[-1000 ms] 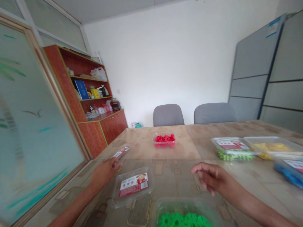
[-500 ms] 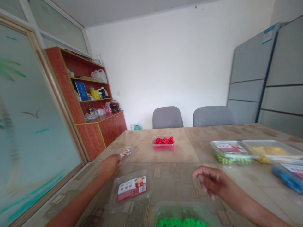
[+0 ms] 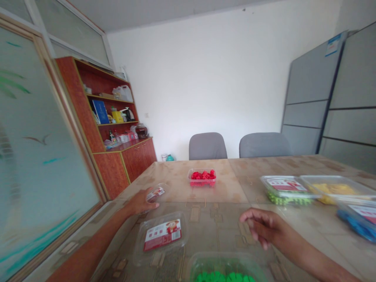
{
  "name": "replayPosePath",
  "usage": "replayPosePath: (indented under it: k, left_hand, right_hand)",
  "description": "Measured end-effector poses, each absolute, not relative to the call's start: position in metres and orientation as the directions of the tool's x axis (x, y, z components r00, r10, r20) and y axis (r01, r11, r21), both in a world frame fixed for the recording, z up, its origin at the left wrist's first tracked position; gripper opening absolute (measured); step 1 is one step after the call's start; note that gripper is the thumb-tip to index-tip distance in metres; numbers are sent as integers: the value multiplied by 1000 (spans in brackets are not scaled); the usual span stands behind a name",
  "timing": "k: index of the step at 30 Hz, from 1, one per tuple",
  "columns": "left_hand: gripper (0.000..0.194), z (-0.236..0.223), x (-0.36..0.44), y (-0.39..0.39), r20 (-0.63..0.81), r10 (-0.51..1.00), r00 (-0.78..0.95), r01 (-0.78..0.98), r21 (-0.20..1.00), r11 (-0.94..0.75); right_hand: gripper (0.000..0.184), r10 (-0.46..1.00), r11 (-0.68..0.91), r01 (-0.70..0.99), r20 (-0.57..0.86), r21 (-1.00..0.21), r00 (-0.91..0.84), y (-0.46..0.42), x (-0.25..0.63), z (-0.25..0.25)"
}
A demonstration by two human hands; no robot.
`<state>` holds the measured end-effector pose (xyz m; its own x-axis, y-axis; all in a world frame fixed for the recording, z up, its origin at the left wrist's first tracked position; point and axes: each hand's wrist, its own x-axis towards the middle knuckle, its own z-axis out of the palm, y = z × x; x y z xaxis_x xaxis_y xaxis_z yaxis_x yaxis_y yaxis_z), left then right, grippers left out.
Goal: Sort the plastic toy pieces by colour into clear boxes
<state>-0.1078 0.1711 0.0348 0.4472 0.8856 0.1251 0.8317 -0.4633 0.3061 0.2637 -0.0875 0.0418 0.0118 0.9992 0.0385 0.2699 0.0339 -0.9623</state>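
My left hand [image 3: 143,202] lies at a small clear plastic lid [image 3: 155,193] with a printed label, at the left of the table. Its fingers are spread, the thumb apart from them, and part of the lid is hidden behind them. Nearer to me lies a larger-looking clear lid [image 3: 163,234] with a red and white label. My right hand [image 3: 261,226] hovers over the table, fingers loosely bent and apart, with nothing visible in it. Below, between my hands, a clear tub of green plastic pieces [image 3: 225,276] is cut off by the frame's bottom edge.
A clear tub of red pieces [image 3: 202,177] stands farther back. At the right are a lidded tub of light green pieces [image 3: 289,197], a tub of yellow pieces [image 3: 335,190] and a tub of blue pieces [image 3: 357,225]. Two grey chairs [image 3: 208,145] stand behind the table.
My left hand has opened from a closed grip at the far lid, its thumb and fingers now spread. My right hand has stayed nearly still.
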Motion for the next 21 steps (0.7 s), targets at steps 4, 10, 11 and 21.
replayPosePath:
  k: [4, 10, 11, 21]
  left_hand:
    - [85, 56, -91, 131, 140, 834, 534, 767, 335, -547]
    - [103, 78, -54, -1, 124, 547, 828, 438, 467, -768]
    - [103, 75, -47, -18, 85, 521, 849, 430, 461, -776]
    - [69, -9, -24, -32, 82, 365, 928, 325, 306, -895]
  right_hand:
    - [53, 997, 47, 260, 60, -964, 44, -88, 265, 46]
    - [61, 996, -2, 291, 25, -957, 88, -100, 256, 54]
    - [60, 996, -12, 317, 17, -948, 88, -104, 254, 54]
    - [59, 998, -50, 437, -32, -898, 49, -139, 238, 15]
